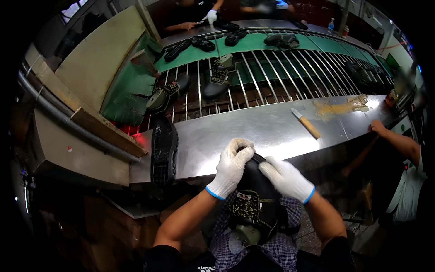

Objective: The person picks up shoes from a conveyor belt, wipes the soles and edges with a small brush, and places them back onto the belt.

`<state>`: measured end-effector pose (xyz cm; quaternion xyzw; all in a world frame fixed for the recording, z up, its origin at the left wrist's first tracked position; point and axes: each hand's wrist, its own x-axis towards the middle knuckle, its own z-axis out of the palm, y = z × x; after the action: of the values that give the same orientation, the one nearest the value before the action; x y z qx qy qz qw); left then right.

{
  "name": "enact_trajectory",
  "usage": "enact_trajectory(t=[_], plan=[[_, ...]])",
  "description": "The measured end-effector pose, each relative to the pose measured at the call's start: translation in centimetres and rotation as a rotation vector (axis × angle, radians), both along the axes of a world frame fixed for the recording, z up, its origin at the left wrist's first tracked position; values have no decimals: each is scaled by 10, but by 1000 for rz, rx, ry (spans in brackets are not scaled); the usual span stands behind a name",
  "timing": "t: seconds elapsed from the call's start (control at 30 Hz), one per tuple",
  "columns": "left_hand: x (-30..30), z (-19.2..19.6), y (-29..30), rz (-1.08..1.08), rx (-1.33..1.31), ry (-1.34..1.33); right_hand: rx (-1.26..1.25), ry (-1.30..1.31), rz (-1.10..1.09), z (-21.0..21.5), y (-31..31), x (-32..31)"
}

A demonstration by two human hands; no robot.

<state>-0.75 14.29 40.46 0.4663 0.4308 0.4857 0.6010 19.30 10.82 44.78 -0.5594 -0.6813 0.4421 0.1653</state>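
Observation:
A black lace-up shoe (256, 186) is in front of my body, toe pointing away, with yellow-flecked laces and a greenish last showing at its opening. My left hand (232, 168), in a white knit glove with a blue cuff, has curled fingers pinching the shoe's toe edge. On the toe's other side my right hand (287, 179), gloved alike, presses its fingers against the upper. My hands hide part of the toe. On the metal bench at the left lies a black treaded sole (163, 152).
A wooden-handled knife (309, 127) lies on the metal bench (208, 136). Beyond it, a roller conveyor (253, 81) carries laced shoes (220, 77) and loose soles (203, 43) on green boards. A wooden panel (104, 50) stands at left. Other people work across the conveyor and at right.

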Motion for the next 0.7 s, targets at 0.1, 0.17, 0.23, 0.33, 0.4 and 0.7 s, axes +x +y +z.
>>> enact_trajectory(t=[0.1,0.17,0.23,0.33,0.4,0.7], plan=[[20,18,-8,24,7,-50,-17,123,161,14,43,11],[25,37,-17,60,-12,-154,-135,12,182,24,56,12],[11,35,-20,104,-31,-299,9,15,184,39,35,7],[9,20,-20,80,-93,-504,310,-6,65,44,-14,10],[-4,-19,-27,-70,-111,-336,515,167,3,41,-34,18],[-32,-1,-36,-295,-246,-424,311,979,-7,45,-52,52]])
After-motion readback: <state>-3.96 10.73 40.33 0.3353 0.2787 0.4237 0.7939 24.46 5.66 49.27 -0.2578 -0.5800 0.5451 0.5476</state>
